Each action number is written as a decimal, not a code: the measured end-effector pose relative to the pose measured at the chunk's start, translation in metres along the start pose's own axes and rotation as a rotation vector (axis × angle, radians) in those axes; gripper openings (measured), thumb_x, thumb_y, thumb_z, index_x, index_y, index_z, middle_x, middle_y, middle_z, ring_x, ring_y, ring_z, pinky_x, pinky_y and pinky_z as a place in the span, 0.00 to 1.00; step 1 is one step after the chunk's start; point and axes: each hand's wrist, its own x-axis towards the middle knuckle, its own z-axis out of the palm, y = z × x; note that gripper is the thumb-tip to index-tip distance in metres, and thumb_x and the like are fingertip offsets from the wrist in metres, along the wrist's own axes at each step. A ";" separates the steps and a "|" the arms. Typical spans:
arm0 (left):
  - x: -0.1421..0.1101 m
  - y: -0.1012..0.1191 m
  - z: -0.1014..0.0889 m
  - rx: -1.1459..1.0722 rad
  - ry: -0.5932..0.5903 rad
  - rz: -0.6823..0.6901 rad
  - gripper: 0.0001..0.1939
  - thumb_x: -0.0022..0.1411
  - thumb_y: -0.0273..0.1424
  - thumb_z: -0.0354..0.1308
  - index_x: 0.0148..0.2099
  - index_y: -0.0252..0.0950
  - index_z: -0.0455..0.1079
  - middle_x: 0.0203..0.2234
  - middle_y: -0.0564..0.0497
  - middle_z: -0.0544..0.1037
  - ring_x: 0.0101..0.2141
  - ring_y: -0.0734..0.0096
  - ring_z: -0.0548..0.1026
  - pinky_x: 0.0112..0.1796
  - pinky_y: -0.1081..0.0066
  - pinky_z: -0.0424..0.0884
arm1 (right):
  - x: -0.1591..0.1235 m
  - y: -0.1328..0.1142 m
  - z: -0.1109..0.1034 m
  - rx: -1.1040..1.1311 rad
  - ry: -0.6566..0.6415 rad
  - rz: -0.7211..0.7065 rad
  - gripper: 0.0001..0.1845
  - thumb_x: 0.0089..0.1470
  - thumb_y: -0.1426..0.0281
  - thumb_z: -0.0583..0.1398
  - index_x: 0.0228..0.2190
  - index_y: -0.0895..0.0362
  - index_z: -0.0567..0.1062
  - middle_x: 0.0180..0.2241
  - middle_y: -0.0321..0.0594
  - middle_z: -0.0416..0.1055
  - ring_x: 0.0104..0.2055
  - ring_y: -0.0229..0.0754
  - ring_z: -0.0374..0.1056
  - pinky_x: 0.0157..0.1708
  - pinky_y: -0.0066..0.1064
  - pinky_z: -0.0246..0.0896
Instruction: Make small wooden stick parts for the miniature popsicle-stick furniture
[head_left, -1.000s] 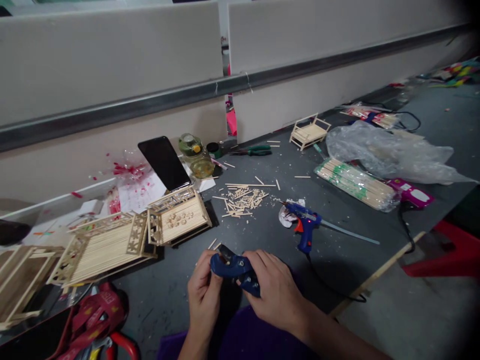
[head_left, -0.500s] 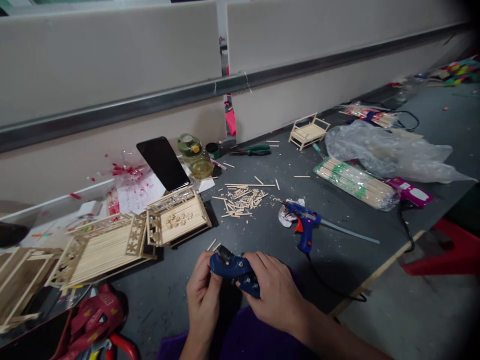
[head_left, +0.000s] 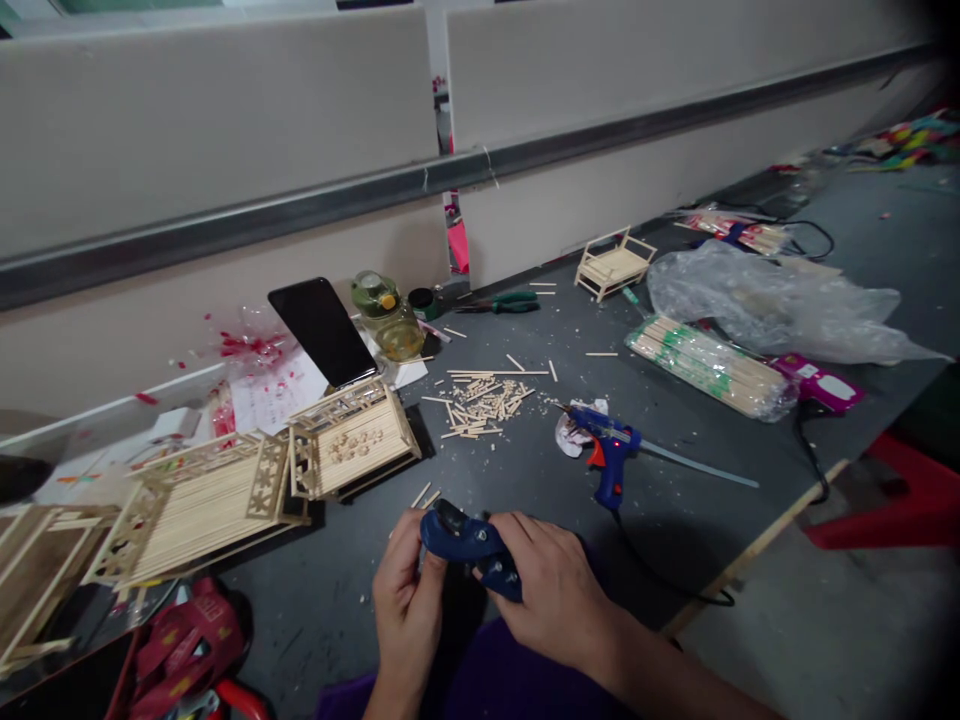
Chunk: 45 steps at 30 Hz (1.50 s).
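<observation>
My right hand (head_left: 551, 585) is wrapped around the handles of a blue hand cutter (head_left: 465, 537), held low over the near edge of the table. The cutter's dark head points left. Right beside that head, my left hand (head_left: 407, 590) is closed, thumb against fingers. Two thin wooden sticks (head_left: 426, 495) stick out past its fingertips; the part inside the grip is hidden. Beyond the hands lies a loose pile of short cut wooden sticks (head_left: 487, 403) with small crumbs around it. A small bamboo bed model (head_left: 360, 440) carrying little wooden bits stands left of the pile.
A blue glue gun (head_left: 613, 465) with its cord lies at right, near bagged sticks (head_left: 709, 365). Larger stick models (head_left: 202, 510) and a red strap-like item (head_left: 187, 640) are at left. A phone (head_left: 322, 330), bottle (head_left: 388, 315) and green-handled pliers (head_left: 510, 302) stand or lie behind.
The view has shifted slightly. A pale stick end seen at the cutter's jaws earlier no longer shows, and its dark head has turned a little. Both hands keep nearly the same place.
</observation>
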 end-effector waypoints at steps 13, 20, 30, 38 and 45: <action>0.005 -0.007 0.005 -0.101 0.039 -0.149 0.09 0.61 0.34 0.58 0.29 0.36 0.69 0.27 0.53 0.67 0.30 0.70 0.65 0.33 0.74 0.61 | 0.015 0.020 0.009 -0.034 -0.092 -0.015 0.07 0.55 0.65 0.57 0.35 0.55 0.69 0.28 0.40 0.76 0.32 0.47 0.73 0.33 0.32 0.53; 0.006 -0.009 0.006 -0.320 0.149 -0.350 0.10 0.58 0.37 0.61 0.31 0.34 0.70 0.26 0.54 0.68 0.28 0.73 0.65 0.31 0.76 0.62 | 0.025 0.021 -0.011 0.638 -0.056 0.144 0.13 0.56 0.60 0.58 0.40 0.53 0.70 0.32 0.36 0.73 0.32 0.40 0.69 0.34 0.30 0.61; 0.010 -0.010 0.002 -0.253 0.177 -0.316 0.09 0.54 0.36 0.64 0.33 0.35 0.73 0.26 0.53 0.73 0.29 0.72 0.70 0.33 0.73 0.65 | 0.003 0.013 0.015 1.328 0.061 0.196 0.21 0.53 0.54 0.61 0.41 0.55 0.70 0.30 0.37 0.69 0.32 0.42 0.69 0.35 0.36 0.63; 0.015 -0.032 -0.011 0.380 0.129 -0.082 0.07 0.58 0.31 0.57 0.29 0.37 0.73 0.25 0.50 0.76 0.31 0.65 0.72 0.34 0.68 0.65 | -0.004 0.011 0.036 1.399 0.088 0.186 0.13 0.58 0.60 0.57 0.42 0.54 0.67 0.31 0.36 0.68 0.32 0.42 0.68 0.39 0.38 0.63; 0.008 -0.036 0.002 0.673 0.002 0.007 0.08 0.62 0.28 0.53 0.33 0.37 0.73 0.29 0.48 0.76 0.35 0.62 0.71 0.38 0.66 0.64 | -0.003 0.012 0.035 1.430 0.092 0.161 0.11 0.58 0.62 0.56 0.42 0.53 0.67 0.31 0.35 0.68 0.33 0.41 0.68 0.40 0.38 0.64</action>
